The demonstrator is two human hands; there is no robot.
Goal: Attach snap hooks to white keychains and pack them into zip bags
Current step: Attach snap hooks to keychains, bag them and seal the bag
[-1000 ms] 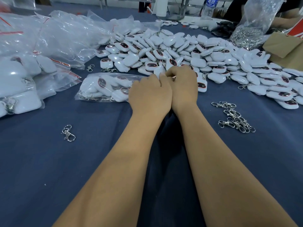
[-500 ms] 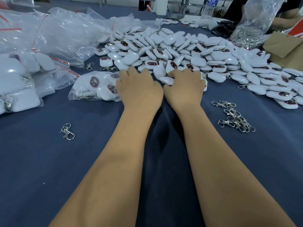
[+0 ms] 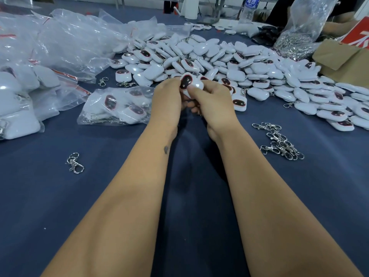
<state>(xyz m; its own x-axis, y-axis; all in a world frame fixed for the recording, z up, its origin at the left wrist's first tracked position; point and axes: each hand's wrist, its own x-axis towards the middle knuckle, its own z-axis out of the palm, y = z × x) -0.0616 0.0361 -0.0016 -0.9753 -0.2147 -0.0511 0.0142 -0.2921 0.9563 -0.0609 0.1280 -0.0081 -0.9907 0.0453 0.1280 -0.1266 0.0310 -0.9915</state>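
Gripping white keychains [image 3: 189,83], left hand [image 3: 169,100]; right hand [image 3: 212,98] seemingly too.

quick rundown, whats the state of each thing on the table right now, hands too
left hand: grips the held keychains
right hand: grips the held keychains
held keychains: lifted off the cloth, between both hands
keychain pile: loose, heaped
zip bag: lying flat, keychains inside
snap hook cluster: loose, unattached
single snap hook: lying alone
water bottle: upright
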